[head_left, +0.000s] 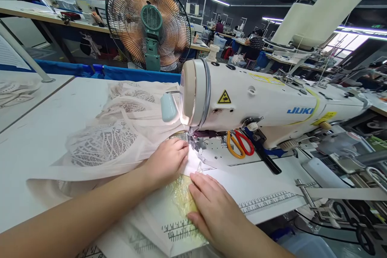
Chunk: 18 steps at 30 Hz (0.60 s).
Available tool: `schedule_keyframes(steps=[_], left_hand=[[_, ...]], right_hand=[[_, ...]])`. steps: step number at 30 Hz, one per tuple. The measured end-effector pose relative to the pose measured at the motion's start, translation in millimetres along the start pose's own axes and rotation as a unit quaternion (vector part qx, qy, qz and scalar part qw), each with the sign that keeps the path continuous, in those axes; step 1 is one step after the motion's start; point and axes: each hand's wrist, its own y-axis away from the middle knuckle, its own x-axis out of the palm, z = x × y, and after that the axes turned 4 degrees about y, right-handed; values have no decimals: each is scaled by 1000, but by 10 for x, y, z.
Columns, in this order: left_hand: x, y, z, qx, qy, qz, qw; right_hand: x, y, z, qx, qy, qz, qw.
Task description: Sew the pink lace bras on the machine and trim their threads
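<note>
My left hand (168, 162) lies on sheer pale fabric (127, 145) just left of the presser foot (193, 143) of a white JUKI sewing machine (260, 102), its fingers curled and pressing the cloth flat. My right hand (213, 205) rests palm down, fingers stretched out, on the fabric edge in front of the needle, over a yellowish patch (181, 195). The fabric carries white lace panels (99, 145) and piles up to the left of the machine head.
Scissors with orange and red handles (240, 145) lie on the machine bed. A ruler is printed along the table's front edge (266, 203). A green standing fan (149, 22) rises behind the table. Other people sit at distant workstations (255, 44).
</note>
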Motion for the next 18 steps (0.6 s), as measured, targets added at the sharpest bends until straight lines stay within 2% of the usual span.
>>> schedule_keyframes(steps=[12, 18], left_hand=[[17, -2, -46, -21, -4, -7, 1000], [23, -52, 7, -5, -28, -21, 999]], right_hand=[[14, 10, -17, 3, -16, -12, 1000], [20, -53, -14, 17, -9, -25, 1000]])
